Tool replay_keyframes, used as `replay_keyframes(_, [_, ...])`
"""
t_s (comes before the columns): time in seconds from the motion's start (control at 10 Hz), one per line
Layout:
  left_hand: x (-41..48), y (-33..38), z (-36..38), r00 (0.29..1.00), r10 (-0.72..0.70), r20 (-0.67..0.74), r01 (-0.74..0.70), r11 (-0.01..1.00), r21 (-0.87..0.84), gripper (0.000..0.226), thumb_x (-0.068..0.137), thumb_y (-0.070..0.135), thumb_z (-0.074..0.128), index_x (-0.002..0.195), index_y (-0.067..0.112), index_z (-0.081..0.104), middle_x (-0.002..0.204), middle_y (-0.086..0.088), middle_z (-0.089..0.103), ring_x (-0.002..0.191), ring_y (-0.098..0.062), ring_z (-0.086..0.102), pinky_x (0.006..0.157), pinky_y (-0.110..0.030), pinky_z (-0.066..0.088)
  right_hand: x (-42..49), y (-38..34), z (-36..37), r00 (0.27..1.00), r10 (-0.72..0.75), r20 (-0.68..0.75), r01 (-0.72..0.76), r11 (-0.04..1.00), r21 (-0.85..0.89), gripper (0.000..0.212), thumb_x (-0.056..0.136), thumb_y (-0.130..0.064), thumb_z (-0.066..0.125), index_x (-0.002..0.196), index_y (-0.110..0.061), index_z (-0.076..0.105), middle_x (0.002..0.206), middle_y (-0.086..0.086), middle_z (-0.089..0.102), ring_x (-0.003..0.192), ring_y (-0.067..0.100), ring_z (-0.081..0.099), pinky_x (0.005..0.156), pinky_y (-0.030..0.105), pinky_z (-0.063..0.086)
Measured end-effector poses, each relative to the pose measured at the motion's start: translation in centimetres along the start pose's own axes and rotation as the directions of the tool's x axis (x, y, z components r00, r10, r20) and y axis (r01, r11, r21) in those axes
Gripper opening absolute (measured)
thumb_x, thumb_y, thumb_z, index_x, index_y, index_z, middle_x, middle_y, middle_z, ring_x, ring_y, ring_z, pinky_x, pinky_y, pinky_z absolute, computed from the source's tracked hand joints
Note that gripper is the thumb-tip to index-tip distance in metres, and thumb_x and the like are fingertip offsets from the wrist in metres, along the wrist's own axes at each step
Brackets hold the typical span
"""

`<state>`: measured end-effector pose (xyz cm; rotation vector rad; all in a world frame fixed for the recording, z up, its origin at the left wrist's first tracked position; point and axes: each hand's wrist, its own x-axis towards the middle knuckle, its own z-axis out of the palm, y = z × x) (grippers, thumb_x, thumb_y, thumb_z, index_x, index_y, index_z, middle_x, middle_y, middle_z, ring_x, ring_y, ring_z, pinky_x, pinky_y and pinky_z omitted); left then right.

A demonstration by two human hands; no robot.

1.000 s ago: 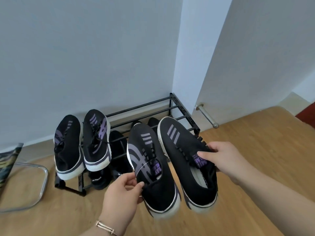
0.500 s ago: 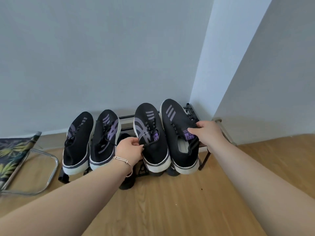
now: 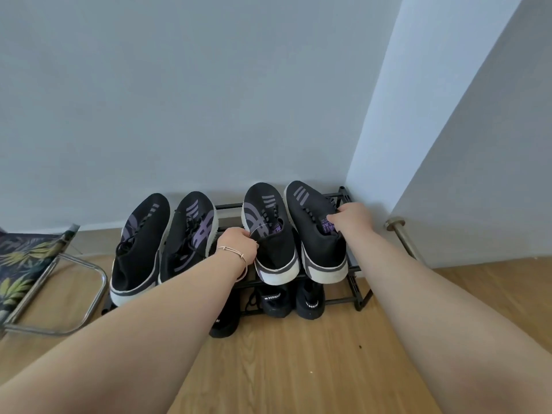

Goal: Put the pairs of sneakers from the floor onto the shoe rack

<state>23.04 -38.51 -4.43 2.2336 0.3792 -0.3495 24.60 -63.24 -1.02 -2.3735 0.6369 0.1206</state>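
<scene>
Soft, even daylight filled the scene, brightest on the white wall strip [image 3: 388, 115] at right, with no glare. Shadows were faint, pooling under the shoe rack [image 3: 355, 289]. Wide-angle distortion bowed the edges (both forearms looked stretched), and detail was slightly soft throughout.

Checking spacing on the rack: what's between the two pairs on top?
In the head view, only the left hand and bare rack bars.

White lettering reading "DESIGNER" marks the heel of a black shoe [image 3: 275, 300] on the rack's lower shelf. Its neighbour [image 3: 310, 301] carries similar, partly cut-off lettering. Purple tongue labels on the sneakers above are unreadable.
</scene>
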Motion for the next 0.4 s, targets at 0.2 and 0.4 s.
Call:
replay_keyframes(0.2, [-4.6,2.3,-1.5,1.0,0.006,-0.003,-0.005,0.965,0.264,0.044,0.09,0.032,0.06,0.128,0.01,0.053,0.125,-0.016,0.056,0.111,-0.034,0.058,0.093,-0.039,0.047,-4.8,-1.9,-1.8,0.997,-0.034,0.068,0.041,0.994,-0.103,0.032,0.089,-0.041,0.062,0.104,-0.013,0.065,0.098,0.006,0.07,0.096,0.03,0.066,0.07,0.032,0.05])
replay_keyframes(0.4, [-9.9,7.2,-8.3,0.99,0.141,-0.029,-0.108,0.859,0.501,0.053,0.094,0.041,0.054,0.135,0.01,0.042,0.137,-0.014,0.044,0.126,-0.034,0.042,0.098,-0.042,0.045,-12.2,-7.3,-7.7,0.988,-0.117,-0.104,0.087,0.962,-0.259,0.043,0.094,-0.044,0.056,0.125,-0.014,0.057,0.119,0.009,0.064,0.11,0.033,0.061,0.081,0.041,0.052])
